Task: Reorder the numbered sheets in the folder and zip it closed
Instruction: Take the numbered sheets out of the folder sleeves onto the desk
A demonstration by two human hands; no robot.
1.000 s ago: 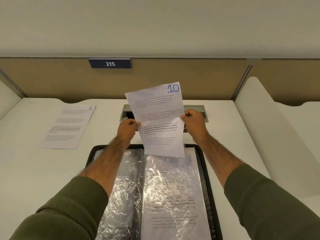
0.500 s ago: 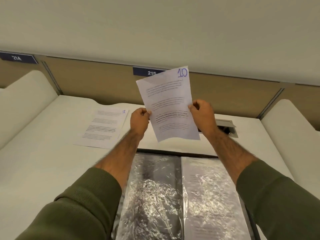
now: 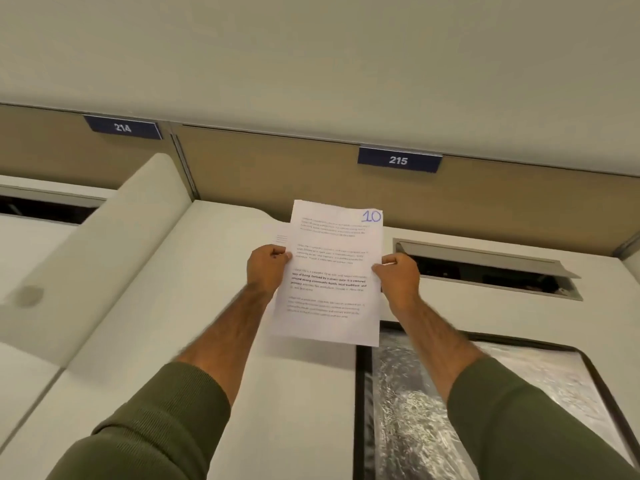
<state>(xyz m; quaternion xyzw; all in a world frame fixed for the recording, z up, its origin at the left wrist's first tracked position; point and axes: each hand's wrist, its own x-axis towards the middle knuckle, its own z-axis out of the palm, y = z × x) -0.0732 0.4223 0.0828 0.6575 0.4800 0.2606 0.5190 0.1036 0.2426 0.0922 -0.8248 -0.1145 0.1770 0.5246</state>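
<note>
Holding sheet 10 [image 3: 332,271] up off the desk [image 3: 294,393], we pinch its left edge in our left hand [image 3: 266,268] and its right edge in our right hand [image 3: 398,278], thumbs on the printed face. It faces us just left of the folder [image 3: 361,410], which lies open at lower right with crinkled clear pockets showing. A sliver of another sheet [image 3: 281,238] peeks out behind the left edge, lying on the desk; we cannot read its number. We judge we are in the sorting step: two pages are out of the folder, and refilling and zipping are not yet begun. Next we would need to lower sheet 10 flat onto the desk, both hands letting go together. Since it is a high number, it should sit where lower pages can go above it.
</note>
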